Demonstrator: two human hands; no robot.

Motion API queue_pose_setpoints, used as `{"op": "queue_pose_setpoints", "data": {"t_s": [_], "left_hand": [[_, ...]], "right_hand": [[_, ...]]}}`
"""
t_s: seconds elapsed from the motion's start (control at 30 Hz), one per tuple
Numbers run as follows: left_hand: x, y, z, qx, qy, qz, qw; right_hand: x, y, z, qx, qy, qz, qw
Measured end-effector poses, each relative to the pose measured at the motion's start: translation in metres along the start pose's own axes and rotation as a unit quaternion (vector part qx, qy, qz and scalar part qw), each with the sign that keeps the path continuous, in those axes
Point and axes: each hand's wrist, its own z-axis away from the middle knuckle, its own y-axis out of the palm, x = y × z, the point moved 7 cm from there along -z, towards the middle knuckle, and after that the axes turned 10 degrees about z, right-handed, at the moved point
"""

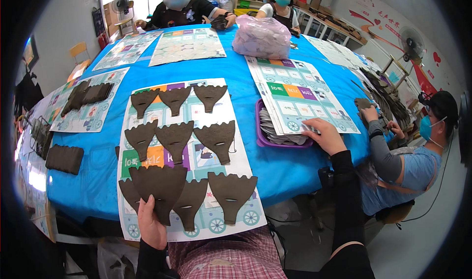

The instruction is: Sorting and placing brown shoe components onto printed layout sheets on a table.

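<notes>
Our left hand [151, 225] pinches one dark fan-shaped piece [160, 186] by its narrow end, over the near row of a printed sheet [241, 166]. We count eight more such pieces [216, 139] lying on that sheet in three rows. Our right hand [325, 136], fingers loosely curled, rests on another colourful sheet [295, 94] beside a purple tray [260, 134] of pale discs. A clear bag [261, 37] of discs sits farther off on the blue table [275, 166].

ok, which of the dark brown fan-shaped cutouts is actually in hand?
The large dark brown fan-shaped cutout at the printed sheet's bottom left: the left hand grips its narrow lower end, lifted over its neighbours. The rest lie flat in rows.
</notes>
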Motion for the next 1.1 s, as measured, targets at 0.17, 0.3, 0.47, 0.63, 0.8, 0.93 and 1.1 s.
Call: {"op": "queue_pose_setpoints", "data": {"t_s": [0.17, 0.3, 0.47, 0.63, 0.8, 0.93, 1.1], "left_hand": [[-0.005, 0.002, 0.006, -0.006, 0.028, -0.050, 0.998], [-0.017, -0.009, 0.007, -0.001, 0.042, -0.066, 0.997], [-0.033, -0.004, 0.008, 0.007, 0.064, -0.039, 0.997], [-0.040, -0.003, 0.011, 0.024, 0.075, -0.029, 0.997], [-0.043, -0.004, 0.013, 0.028, 0.077, -0.035, 0.996], [-0.046, -0.013, 0.012, 0.013, 0.080, -0.029, 0.996], [-0.064, -0.024, 0.014, 0.007, 0.097, 0.009, 0.995]], "right_hand": [[0.012, 0.010, -0.005, -0.031, -0.077, 0.097, 0.992], [0.009, 0.012, -0.004, -0.057, -0.081, 0.123, 0.987], [0.014, 0.002, -0.007, -0.047, -0.089, 0.096, 0.990], [0.006, -0.003, -0.012, 0.006, -0.050, 0.010, 0.999], [0.021, -0.016, -0.021, -0.109, -0.076, 0.112, 0.985], [-0.008, -0.004, -0.027, -0.112, -0.070, 0.284, 0.950], [0.084, -0.084, -0.012, -0.273, -0.104, 0.262, 0.920]]}}
